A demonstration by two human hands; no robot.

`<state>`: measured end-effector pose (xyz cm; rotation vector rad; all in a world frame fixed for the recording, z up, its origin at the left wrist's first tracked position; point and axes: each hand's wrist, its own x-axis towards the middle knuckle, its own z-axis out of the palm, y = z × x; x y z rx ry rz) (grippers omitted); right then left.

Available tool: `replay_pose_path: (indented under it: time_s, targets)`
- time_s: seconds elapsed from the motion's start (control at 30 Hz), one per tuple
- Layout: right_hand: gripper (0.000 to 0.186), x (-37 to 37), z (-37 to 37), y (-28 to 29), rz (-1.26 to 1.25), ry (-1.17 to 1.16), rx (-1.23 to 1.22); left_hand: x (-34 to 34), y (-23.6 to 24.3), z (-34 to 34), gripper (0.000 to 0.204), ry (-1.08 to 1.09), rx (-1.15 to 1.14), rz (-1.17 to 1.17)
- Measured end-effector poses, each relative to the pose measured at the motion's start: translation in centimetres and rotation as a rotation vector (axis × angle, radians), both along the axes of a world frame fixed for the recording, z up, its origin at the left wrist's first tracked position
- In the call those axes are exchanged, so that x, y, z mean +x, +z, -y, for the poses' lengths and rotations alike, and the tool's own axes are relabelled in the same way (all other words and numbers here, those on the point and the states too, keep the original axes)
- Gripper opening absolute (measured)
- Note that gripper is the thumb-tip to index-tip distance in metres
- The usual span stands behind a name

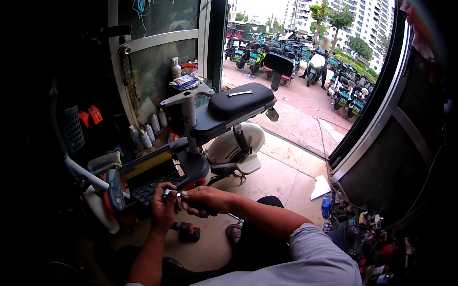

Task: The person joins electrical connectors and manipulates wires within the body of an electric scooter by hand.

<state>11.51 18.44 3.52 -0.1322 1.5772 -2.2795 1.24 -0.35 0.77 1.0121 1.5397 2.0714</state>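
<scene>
Part [168,192]: one, small, silvery, between your left hand [163,209] and right hand [206,199], both grips pinched on it, by the scooter [192,164]. Wrench [239,93]: one, on the seat [245,104]. Drill [190,232]: one, on the floor [281,178].

A person's bare left hand [163,207] and right hand [204,199] meet fingertip to fingertip at centre, thumbs uppermost, fingers curled inward. The left forearm [149,252] rises steeply from the lower edge to an upright wrist; the right forearm [261,213] slants in leftward from a grey short sleeve [312,248], its elbow bent, the wrist nearly level.
</scene>
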Motion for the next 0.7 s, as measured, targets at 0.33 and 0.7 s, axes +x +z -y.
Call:
replay_pose_path:
  time_s: [0.33,0.7]
  targets:
    - [0.044,-0.2,0.1,-0.6,0.051,-0.016,-0.041,0.7,0.9,-0.5,0.027,0.018,0.050,0.012]
    - [0.044,-0.1,0.3,-0.3,0.046,-0.025,-0.074,-0.4,0.2,0.2,0.036,-0.038,0.017,-0.043]
